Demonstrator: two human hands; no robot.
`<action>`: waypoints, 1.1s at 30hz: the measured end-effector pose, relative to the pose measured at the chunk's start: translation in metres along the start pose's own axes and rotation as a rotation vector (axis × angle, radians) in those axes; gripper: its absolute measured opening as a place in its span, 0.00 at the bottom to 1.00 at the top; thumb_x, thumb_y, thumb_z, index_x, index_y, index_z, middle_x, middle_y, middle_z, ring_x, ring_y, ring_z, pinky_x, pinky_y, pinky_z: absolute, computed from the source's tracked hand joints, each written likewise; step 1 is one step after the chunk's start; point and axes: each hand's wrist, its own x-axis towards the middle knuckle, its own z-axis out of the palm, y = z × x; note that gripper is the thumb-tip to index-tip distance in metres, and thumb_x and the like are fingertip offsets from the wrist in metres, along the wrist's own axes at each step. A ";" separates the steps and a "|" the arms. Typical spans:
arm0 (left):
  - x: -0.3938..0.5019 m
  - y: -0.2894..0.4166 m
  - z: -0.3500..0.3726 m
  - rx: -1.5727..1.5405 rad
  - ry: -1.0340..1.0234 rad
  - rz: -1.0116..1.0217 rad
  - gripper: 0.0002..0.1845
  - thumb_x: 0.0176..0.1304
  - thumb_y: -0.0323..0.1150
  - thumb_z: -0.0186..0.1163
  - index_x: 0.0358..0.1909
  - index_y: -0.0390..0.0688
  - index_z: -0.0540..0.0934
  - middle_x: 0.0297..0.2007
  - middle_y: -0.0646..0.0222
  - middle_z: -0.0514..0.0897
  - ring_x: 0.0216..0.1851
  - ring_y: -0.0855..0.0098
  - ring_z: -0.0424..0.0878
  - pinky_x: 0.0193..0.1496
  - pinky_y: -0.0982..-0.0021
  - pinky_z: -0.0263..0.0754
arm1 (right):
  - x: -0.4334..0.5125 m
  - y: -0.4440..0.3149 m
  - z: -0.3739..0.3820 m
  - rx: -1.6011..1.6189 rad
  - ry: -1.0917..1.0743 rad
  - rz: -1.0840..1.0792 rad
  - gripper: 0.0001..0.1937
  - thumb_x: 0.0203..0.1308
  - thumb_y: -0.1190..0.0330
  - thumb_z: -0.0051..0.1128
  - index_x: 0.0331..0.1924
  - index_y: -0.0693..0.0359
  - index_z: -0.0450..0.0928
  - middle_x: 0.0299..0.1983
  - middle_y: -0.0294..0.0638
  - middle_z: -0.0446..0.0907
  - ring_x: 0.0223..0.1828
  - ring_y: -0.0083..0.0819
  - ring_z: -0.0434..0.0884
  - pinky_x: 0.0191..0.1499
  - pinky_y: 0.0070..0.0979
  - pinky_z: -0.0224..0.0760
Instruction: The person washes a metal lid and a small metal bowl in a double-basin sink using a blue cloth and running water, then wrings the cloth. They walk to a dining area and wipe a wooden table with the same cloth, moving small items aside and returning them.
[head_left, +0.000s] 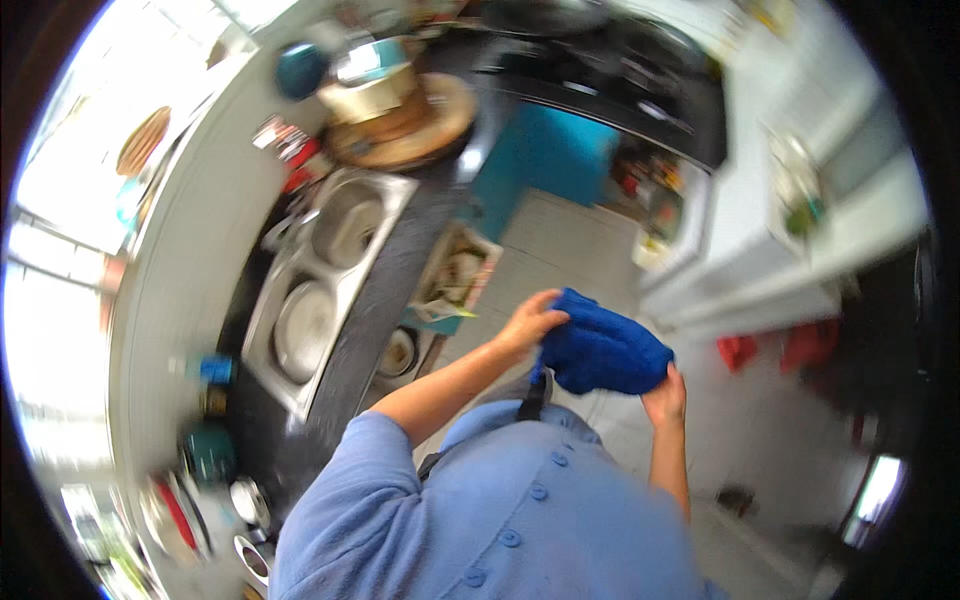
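Note:
A blue cloth (604, 346) is stretched between my two hands, in front of my waist and above the tiled floor. My left hand (534, 321) grips its upper left corner, thumb and fingers pinched on the fabric. At the cloth's right end, my right hand (666, 394) holds the lower edge. The fabric hangs in soft folds, and a narrow strip of it dangles near my left hand.
To the left, a steel double sink (349, 225) with a round dish (304, 330) is set in a dark countertop (401, 277). An open drawer (461, 270) juts out below. A round wooden board (450, 112) and a black stove (600, 75) lie farther off. White shelves (750, 247) stand right.

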 end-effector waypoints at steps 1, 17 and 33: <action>0.012 -0.004 0.005 0.142 -0.027 -0.088 0.26 0.59 0.32 0.60 0.60 0.44 0.68 0.47 0.65 0.77 0.46 0.73 0.74 0.48 0.72 0.70 | -0.003 -0.010 -0.012 0.044 0.111 -0.004 0.23 0.64 0.58 0.48 0.54 0.68 0.71 0.55 0.49 0.75 0.58 0.41 0.73 0.62 0.40 0.63; 0.165 -0.142 0.409 0.310 -0.613 -0.288 0.14 0.63 0.29 0.54 0.51 0.46 0.74 0.31 0.76 0.77 0.25 0.83 0.70 0.27 0.81 0.67 | -0.218 -0.230 -0.237 -0.059 0.973 -1.043 0.11 0.65 0.61 0.51 0.40 0.60 0.76 0.30 0.30 0.74 0.33 0.21 0.73 0.37 0.22 0.67; 0.279 -0.198 0.816 1.040 -0.930 0.497 0.07 0.62 0.27 0.52 0.34 0.42 0.80 0.31 0.66 0.82 0.34 0.71 0.78 0.43 0.69 0.74 | -0.327 -0.539 -0.395 -1.185 1.365 -0.950 0.09 0.65 0.75 0.46 0.44 0.61 0.78 0.34 0.37 0.79 0.37 0.22 0.77 0.42 0.20 0.70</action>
